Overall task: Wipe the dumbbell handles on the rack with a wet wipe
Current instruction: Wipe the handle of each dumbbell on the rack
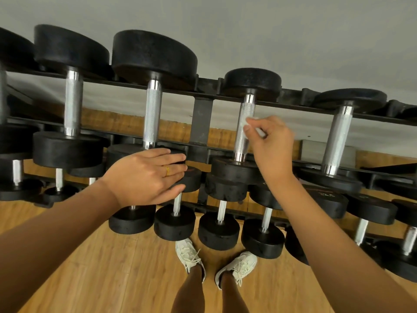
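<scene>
Wet wipe: a small white wad, pinched in the fingertips of your right hand and held against the knurled steel handle, about mid-length. That dumbbell lies on the top tier of the rack, just right of the upright bar. Your left hand has straight fingers and lies flat on the near black head of the dumbbell one place left, with a gold ring on one finger. Smaller dumbbells sit on the lower tier. Wooden floor below, with your white shoes near the lowest heads.
</scene>
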Tool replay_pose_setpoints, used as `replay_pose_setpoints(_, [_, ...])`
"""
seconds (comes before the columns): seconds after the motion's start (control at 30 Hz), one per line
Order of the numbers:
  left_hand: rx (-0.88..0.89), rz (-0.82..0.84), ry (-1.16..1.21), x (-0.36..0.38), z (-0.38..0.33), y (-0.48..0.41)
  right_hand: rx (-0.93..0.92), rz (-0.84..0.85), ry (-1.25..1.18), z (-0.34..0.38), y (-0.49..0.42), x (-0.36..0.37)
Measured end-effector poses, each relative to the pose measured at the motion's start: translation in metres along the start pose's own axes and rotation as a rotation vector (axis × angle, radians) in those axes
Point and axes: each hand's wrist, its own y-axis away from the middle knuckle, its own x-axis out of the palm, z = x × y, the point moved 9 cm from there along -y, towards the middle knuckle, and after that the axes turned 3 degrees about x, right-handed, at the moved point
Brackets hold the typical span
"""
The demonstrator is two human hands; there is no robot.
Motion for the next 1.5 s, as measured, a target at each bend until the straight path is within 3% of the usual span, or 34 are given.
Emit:
replay_pose_setpoints(0.2, [-0.005,-0.007,-0.021,0.0,0.0,0.0,0.007,-0.009,0.032,0.006,-0.02,-0.003])
replay_pose_setpoints(0.37, [-0.013,-0.012,-0.031,0.001,-0.001,0.0,-0.006,0.147,0.086,0.001,0.01,0.002])
replay_pose_setpoints(0.6, [-0.005,0.007,-0.041,0.002,-0.002,-0.001,0.075,0.158,0.076,-0.002,0.012,-0.001])
replay_pose_setpoints(0.73, [0.001,0.051,-0.041,0.005,-0.002,0.001,0.107,0.321,0.103,-0.006,0.027,0.004])
replay_pose_setpoints(0.9, [0.04,0.146,-0.054,0.01,-0.004,0.005,0.098,0.271,0.095,0.0,0.02,0.0])
replay_pose_setpoints(1.07, [0.093,0.162,-0.088,0.01,-0.006,0.008,0.106,0.381,0.117,-0.006,0.025,0.005])
replay_pose_setpoints(1.23, [0.067,0.09,-0.118,0.008,-0.008,0.007,0.127,0.303,0.044,-0.007,0.025,0.002])
replay_pose_setpoints(1.4, [0.045,0.072,-0.102,0.01,-0.007,0.009,0.12,0.355,0.066,-0.008,0.024,0.003])
replay_pose_setpoints(1.5, [0.04,0.048,-0.094,0.009,-0.007,0.009,0.09,0.221,-0.009,0.004,0.002,-0.007])
